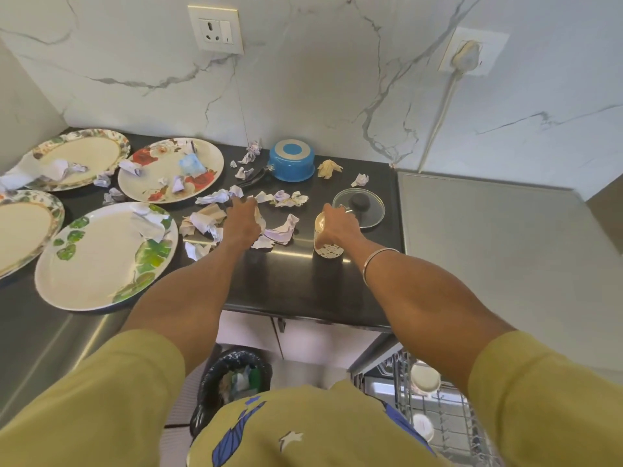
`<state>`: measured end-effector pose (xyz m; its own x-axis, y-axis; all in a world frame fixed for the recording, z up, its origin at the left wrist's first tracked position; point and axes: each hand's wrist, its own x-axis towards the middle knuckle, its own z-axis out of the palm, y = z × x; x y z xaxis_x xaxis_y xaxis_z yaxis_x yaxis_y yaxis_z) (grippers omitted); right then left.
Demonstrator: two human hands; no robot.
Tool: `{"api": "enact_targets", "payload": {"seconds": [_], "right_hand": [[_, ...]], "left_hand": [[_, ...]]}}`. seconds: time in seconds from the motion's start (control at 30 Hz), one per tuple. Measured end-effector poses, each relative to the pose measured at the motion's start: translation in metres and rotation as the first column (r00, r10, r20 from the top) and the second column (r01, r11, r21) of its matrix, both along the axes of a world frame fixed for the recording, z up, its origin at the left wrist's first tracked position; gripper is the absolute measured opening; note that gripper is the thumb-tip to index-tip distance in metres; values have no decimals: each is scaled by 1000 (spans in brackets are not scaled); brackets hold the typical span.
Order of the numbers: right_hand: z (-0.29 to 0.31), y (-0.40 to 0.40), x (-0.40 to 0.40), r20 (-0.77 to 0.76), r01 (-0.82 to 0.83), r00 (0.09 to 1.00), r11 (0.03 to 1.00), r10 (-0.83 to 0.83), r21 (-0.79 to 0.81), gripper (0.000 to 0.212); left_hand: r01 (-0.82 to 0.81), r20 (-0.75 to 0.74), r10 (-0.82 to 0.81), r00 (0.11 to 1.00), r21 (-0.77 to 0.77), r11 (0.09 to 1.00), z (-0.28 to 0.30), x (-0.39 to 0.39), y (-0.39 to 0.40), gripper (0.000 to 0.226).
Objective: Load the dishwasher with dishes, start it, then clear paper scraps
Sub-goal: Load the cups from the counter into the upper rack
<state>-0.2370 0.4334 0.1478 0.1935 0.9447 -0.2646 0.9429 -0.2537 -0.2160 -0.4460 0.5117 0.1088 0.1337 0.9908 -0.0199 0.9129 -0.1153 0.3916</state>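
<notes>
The right hand (338, 224) is curled round the top of a patterned cup (324, 242) that stands on the dark desk (296, 281), just in front of a glass lid (359, 207) with a black knob. The left hand (243, 219) reaches into a heap of crumpled paper scraps (279, 230), its fingers bent down among them; whether it actually pinches one cannot be told. More scraps lie scattered toward the wall and on the plates. Beyond the hands a blue pot (292, 162) sits upside down near the marble wall (320, 79), with a yellowish crumpled wad (328, 168) beside it. To the left lie four flowered and leaf-patterned plates (97, 257), several with paper on them. A socket (215, 28) is set into the wall. Below the desk edge stands a bin (236, 379) lined with a black bag, and at lower right the open dishwasher rack (438, 409) holds a few pale cups.
</notes>
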Motion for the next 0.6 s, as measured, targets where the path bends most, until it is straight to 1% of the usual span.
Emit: {"api": "enact_targets", "payload": {"seconds": [0.17, 0.3, 0.6], "right_hand": [[8, -25, 1, 6, 55, 998, 998, -55, 11, 89], [11, -52, -10, -14, 133, 991, 991, -133, 30, 90], [-1, -129, -63, 3, 275, 961, 961, -276, 32, 87]], "left_hand": [[71, 27, -71, 997, 0, 997, 0, 7, -23, 46], [166, 45, -166, 985, -7, 986, 5, 3, -43, 42], [386, 99, -385, 917, 10, 922, 4, -22, -99, 50]]}}
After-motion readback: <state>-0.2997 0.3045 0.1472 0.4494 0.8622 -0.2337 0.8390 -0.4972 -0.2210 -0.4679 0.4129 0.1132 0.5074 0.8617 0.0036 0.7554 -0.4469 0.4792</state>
